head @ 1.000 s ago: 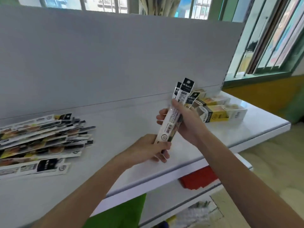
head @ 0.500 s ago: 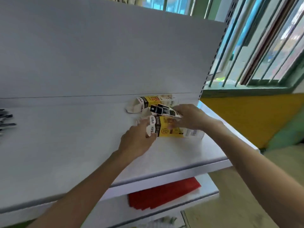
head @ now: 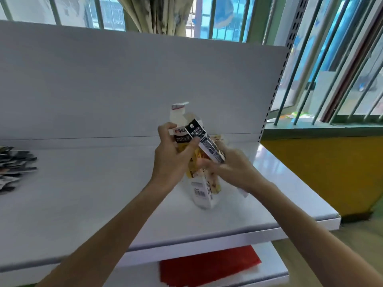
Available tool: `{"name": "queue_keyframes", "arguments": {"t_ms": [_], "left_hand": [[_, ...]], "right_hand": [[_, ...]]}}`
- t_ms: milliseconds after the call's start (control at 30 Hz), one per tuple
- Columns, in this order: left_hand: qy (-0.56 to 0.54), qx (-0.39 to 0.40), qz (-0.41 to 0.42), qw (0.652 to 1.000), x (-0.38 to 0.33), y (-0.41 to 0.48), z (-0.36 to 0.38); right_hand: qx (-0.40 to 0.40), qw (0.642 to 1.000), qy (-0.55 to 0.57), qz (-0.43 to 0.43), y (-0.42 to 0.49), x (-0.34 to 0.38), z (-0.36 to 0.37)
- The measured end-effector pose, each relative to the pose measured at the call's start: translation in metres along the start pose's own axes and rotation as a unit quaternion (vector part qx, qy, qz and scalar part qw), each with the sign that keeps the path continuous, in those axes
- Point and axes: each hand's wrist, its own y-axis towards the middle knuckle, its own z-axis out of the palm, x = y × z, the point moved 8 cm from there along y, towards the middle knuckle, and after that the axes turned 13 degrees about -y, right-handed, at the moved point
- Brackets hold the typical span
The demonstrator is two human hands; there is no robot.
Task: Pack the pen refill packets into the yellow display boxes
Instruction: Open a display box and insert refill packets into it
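Insertion step. Left hand (head: 170, 160) grips yellow display box (head: 204, 193) upright on shelf (head: 103, 193), flap open. Right hand (head: 234, 168), blurred, seemingly pinches refill packets (head: 207, 143) slanted at box mouth. Next: align ends, slide straight down.

black-and-white flat packet pile (head: 14, 168), far left: cut by frame edge. yellow-white cardboard box (head: 202, 193): middle hidden behind left hand (head: 170, 160). right hand (head: 236, 170): fingers blurred, grip unclear.
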Motion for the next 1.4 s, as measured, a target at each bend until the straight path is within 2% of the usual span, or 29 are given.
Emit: {"name": "queue_keyframes", "arguments": {"t_ms": [67,133,233,333,367,467,567,667,733,833,900,1033,1133,1267,1400], "left_hand": [[0.002,0.022,0.002,1.000,-0.004,0.004,0.005],[-0.021,0.062,-0.005,0.998,-0.007,0.006,0.015],[-0.034,0.120,0.008,0.992,-0.013,0.007,0.030],[0.005,0.159,0.030,0.987,-0.017,0.005,0.041],[0.012,0.171,0.033,0.985,-0.017,0.004,0.045],[0.013,0.201,0.035,0.979,-0.016,0.003,0.056],[0.027,0.222,0.051,0.973,-0.019,0.001,0.066],[0.039,0.221,0.061,0.972,-0.018,0.000,0.069],[0.044,0.213,0.066,0.974,-0.016,0.001,0.066],[0.045,0.199,0.066,0.977,-0.014,0.001,0.061],[0.045,0.195,0.067,0.978,-0.013,0.000,0.060],[0.055,0.186,0.067,0.979,-0.013,-0.001,0.060],[0.056,0.178,0.063,0.980,-0.012,-0.001,0.056],[0.059,0.168,0.066,0.982,-0.015,-0.002,0.054],[0.055,0.166,0.061,0.983,-0.014,-0.002,0.054]], "right_hand": [[0.032,0.998,0.049,0.010,-0.003,0.001,-0.018],[0.035,0.998,0.052,0.011,-0.003,-0.002,-0.043],[0.022,0.997,0.073,-0.005,0.001,0.000,-0.079],[-0.018,0.983,0.175,-0.043,0.003,0.015,-0.118],[-0.029,0.968,0.240,-0.070,0.003,0.024,-0.128],[-0.072,0.887,0.439,-0.128,0.006,0.048,-0.144],[-0.125,0.840,0.511,-0.134,0.016,0.055,-0.144],[-0.172,0.851,0.477,-0.132,0.024,0.057,-0.141],[-0.204,0.890,0.390,-0.121,0.027,0.053,-0.137],[-0.203,0.951,0.214,-0.090,0.032,0.042,-0.123],[-0.210,0.968,0.130,-0.051,0.036,0.030,-0.116],[-0.211,0.975,0.064,-0.011,0.036,0.020,-0.102],[-0.160,0.977,0.130,-0.047,0.034,0.020,-0.092],[-0.172,0.962,0.179,-0.112,0.031,0.023,-0.100],[-0.174,0.971,0.084,-0.138,0.028,0.028,-0.095]]}}
